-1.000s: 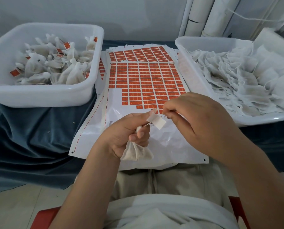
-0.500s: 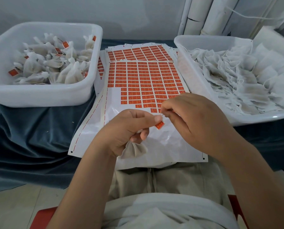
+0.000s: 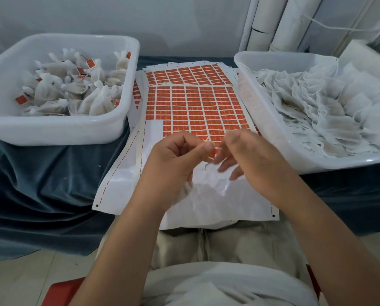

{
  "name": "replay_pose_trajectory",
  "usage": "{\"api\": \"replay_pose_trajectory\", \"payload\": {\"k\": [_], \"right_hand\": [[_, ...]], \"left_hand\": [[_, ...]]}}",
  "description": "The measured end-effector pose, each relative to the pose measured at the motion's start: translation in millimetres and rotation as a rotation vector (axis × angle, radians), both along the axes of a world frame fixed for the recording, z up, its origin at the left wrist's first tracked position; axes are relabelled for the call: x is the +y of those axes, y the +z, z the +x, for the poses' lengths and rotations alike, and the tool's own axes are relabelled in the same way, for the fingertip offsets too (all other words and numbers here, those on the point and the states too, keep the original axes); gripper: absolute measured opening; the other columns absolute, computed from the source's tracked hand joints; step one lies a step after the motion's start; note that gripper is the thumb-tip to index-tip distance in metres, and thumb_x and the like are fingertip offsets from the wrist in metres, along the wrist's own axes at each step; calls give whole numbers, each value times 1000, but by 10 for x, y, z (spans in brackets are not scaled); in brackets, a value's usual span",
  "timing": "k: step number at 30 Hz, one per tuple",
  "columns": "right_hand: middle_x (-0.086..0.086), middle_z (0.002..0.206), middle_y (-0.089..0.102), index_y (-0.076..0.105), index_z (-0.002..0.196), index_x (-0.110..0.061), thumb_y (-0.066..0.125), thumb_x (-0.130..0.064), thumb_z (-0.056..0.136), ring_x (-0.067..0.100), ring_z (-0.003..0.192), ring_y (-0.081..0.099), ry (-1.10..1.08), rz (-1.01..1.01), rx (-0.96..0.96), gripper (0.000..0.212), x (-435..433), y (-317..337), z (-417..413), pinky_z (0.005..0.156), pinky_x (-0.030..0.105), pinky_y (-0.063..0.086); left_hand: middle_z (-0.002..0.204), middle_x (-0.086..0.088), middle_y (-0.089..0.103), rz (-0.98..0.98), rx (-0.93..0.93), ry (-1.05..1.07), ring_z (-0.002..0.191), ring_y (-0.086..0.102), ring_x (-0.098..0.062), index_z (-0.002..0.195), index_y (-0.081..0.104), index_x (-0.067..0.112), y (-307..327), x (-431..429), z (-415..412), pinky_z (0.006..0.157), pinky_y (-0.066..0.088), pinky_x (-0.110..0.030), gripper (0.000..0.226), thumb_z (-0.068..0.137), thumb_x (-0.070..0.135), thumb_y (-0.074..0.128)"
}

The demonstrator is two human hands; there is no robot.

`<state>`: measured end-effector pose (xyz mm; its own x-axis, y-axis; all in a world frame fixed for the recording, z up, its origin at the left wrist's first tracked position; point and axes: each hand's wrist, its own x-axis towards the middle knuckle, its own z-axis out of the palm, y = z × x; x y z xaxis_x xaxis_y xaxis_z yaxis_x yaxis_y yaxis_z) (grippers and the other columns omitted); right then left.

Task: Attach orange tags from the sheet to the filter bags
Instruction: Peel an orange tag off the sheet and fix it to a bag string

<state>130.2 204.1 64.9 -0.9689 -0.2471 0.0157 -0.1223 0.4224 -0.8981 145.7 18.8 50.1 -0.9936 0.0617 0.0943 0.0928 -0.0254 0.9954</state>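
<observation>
Mostly hidden, the filter bag (image 3: pixel 186 190) sits inside the curled fingers of the left hand (image 3: pixel 175 164). Only a pale fold shows under the palm, hard to tell from the white backing beneath it. That hand grips the bag with its thumb pressed to its forefinger, and a thin string (image 3: pixel 216 148) runs from the pinch toward 3 o'clock. Just below the thumb tip is an orange tag (image 3: pixel 212 153); I cannot tell whether it hangs on the string or lies on the paper. The right hand (image 3: pixel 251 160) is close at 3 o'clock, palm down, its lower fingers spread and blurred. Whether its forefinger and thumb hold the string cannot be told.

Under both hands lies the sheet (image 3: pixel 195 104), its rows of tags reaching to 12 o'clock and its near part peeled bare. At 10 o'clock a left tub (image 3: pixel 52 131) holds tagged bags (image 3: pixel 74 93). At 2 o'clock a right tub (image 3: pixel 270 120), cut off by the frame edge, holds loose bags (image 3: pixel 317 111). A blue cloth (image 3: pixel 41 184) covers the surface beneath them.
</observation>
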Motion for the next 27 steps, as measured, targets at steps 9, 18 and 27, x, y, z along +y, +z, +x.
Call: {"api": "replay_pose_trajectory", "payload": {"k": [9,18,27], "right_hand": [[-12,81,74,65,91,-22,68,-31,100,9,75,73,100,37,243,14,20,-9,44,69,17,56],[-7,83,75,66,92,-20,58,-22,106,10,73,71,87,29,141,16,-5,-48,34,65,12,51],[-19,87,73,66,99,-37,38,-47,108,2,81,70,-56,152,374,30,-104,-43,132,69,13,50]], "left_hand": [[84,5,78,-66,-91,-34,56,55,-7,90,84,31,-31,-60,-23,62,51,-17,18,95,41,70],[92,9,79,-156,-150,-23,64,64,-3,94,81,33,-33,-87,-49,68,53,-19,12,97,37,71],[85,21,74,-246,-4,250,63,64,4,96,72,31,191,-126,-102,55,51,-12,8,101,31,66]]}}
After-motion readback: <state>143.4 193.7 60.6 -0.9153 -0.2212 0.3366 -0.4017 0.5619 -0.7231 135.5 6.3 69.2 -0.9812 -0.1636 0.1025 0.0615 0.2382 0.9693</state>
